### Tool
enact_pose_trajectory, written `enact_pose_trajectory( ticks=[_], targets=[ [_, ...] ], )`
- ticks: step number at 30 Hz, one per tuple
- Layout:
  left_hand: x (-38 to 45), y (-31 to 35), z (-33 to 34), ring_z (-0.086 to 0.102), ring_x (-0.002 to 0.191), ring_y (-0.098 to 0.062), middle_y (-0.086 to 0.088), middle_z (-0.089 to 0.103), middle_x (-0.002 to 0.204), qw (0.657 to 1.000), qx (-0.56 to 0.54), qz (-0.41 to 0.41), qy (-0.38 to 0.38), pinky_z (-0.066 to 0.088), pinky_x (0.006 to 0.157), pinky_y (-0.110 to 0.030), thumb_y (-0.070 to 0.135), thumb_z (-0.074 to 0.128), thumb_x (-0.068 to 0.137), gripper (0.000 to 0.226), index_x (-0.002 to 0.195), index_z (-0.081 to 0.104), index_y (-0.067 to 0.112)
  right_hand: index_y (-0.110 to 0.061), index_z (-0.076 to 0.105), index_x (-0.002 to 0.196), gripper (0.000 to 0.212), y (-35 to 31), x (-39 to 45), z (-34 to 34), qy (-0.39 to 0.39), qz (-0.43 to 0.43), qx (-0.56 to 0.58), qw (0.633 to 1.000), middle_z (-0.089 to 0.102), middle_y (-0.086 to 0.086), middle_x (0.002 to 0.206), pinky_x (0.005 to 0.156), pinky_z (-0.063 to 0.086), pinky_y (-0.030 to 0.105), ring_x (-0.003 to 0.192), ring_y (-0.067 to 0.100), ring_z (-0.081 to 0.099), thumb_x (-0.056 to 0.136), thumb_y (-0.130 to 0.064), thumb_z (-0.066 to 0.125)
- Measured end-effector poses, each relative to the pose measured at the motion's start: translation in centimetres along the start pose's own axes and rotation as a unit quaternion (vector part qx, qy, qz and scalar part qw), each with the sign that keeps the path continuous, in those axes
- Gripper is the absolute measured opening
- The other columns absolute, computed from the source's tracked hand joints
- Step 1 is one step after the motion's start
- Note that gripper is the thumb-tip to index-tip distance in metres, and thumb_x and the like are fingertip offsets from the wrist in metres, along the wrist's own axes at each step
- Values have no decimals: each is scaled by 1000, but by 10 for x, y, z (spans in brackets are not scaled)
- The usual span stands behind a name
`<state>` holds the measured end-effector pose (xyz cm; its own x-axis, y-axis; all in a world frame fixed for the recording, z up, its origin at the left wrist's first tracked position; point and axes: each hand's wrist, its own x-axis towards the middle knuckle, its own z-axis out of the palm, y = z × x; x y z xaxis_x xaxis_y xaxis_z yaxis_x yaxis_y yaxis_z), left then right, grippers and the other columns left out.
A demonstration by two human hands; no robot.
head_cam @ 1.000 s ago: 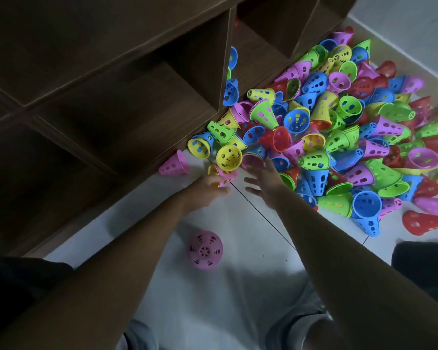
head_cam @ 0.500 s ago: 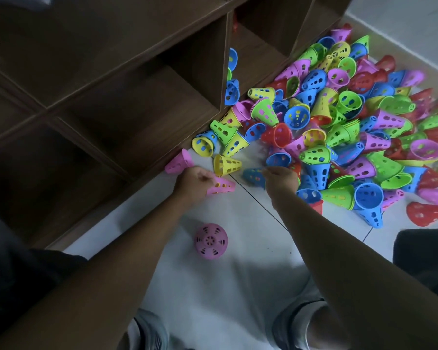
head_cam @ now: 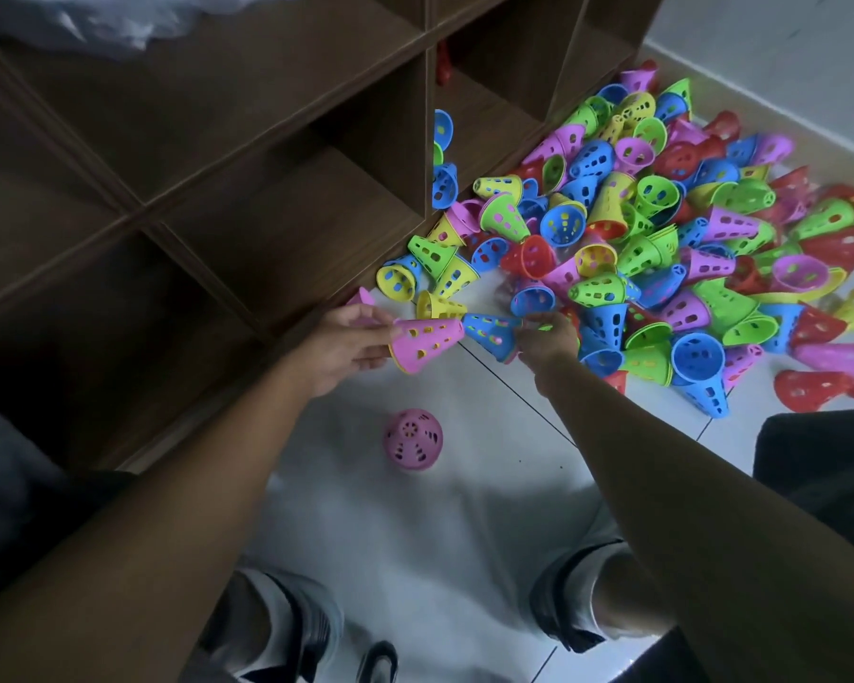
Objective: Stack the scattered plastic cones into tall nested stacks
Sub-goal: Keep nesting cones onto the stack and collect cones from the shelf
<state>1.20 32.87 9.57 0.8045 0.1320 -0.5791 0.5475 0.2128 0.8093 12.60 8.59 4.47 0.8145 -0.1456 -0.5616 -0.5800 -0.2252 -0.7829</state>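
The left hand holds a pink cone on its side, its grip closed around the narrow end so the wide rim faces toward three o'clock. The right hand pinches a blue cone by its wide end, with the narrow tip aimed at nine o'clock, straight at the pink rim; the tip sits at the mouth or just inside it. Held mouth to tip like this, the two look lined up for nesting, and I judge this the first joining of a stack. A sliver of yellow shows under the pink rim, perhaps another cone already nested within.

The cones are thin, glossy moulded plastic, tapered with flared rims and pierced by rows of small slots, so they should slide into each other easily and weigh little.

The scattered pile of red, green, blue, yellow and pink cones lies on the pale tiled floor from twelve to three o'clock of the hands, banked against a dark wooden shelf unit. A lone pink cone stands rim-down at six o'clock of the hands, apart from the rest.
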Motion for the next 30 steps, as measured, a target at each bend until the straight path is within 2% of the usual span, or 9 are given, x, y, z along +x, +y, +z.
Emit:
enact_pose_trajectory(
  ticks=[2,5,8,14,18,21,23,27,30],
  targets=[
    [-9,2,-7,68,83,-17,-3,72,98,999,-21,-8,-29,54,75,-29,17,78,76,37,110,63,15,-21,59,99,29,-1,-1,-1,-11,2,29,1000,66,13,102,61,48,32,70,23,55,78,-5,70],
    [-21,1,-16,70,87,-16,-5,73,101,997,-30,-27,-64,57,73,-25,21,78,72,56,124,63,9,-21,56,101,28,-12,-10,-3,-41,36,121,991,65,10,93,67,52,29,67,19,60,86,2,62],
    [-32,-5,-23,71,91,-16,-7,73,106,994,-55,-36,-89,58,73,-24,18,75,75,50,123,65,9,-16,55,113,34,-22,-21,-2,-92,37,158,982,67,9,86,62,59,26,67,17,68,89,8,61],
    [-47,-21,-29,69,91,-16,-5,72,102,985,-44,-48,-160,57,77,-26,34,96,54,62,110,76,15,4,53,129,32,-24,-40,-1,-227,18,147,962,68,9,104,68,58,24,84,15,70,97,4,54],
    [-55,-30,-30,69,92,-16,-4,72,104,979,-34,-62,-189,56,80,-26,36,95,56,60,110,76,18,-7,60,113,25,-30,-54,1,-292,30,176,940,72,5,93,73,58,28,82,15,70,101,4,41],
    [-58,-35,-30,68,91,-17,-5,72,104,979,-31,-65,-191,57,81,-27,34,95,56,59,110,76,18,-12,61,109,23,-34,-62,3,-340,35,168,925,75,0,85,75,60,29,77,13,73,102,1,42],
    [-61,-38,-28,68,90,-17,-5,72,102,981,-25,-65,-183,57,80,-27,31,93,59,53,108,76,18,-11,62,107,23,-37,-67,2,-368,40,173,913,76,2,87,73,61,30,78,15,74,101,2,43],
    [-64,-45,-21,66,93,-21,-7,70,105,987,21,-73,-144,55,81,-29,14,72,84,32,116,69,13,-6,59,119,28,-40,-75,0,-424,48,160,890,76,10,93,72,60,33,83,21,75,97,5,45],
    [-65,-51,-19,65,98,-23,-8,70,108,989,47,-75,-122,52,85,-32,9,65,92,26,118,67,12,-8,66,114,28,-37,-80,-1,-458,43,101,882,76,8,92,72,60,31,83,19,74,96,3,47]
  ],
)
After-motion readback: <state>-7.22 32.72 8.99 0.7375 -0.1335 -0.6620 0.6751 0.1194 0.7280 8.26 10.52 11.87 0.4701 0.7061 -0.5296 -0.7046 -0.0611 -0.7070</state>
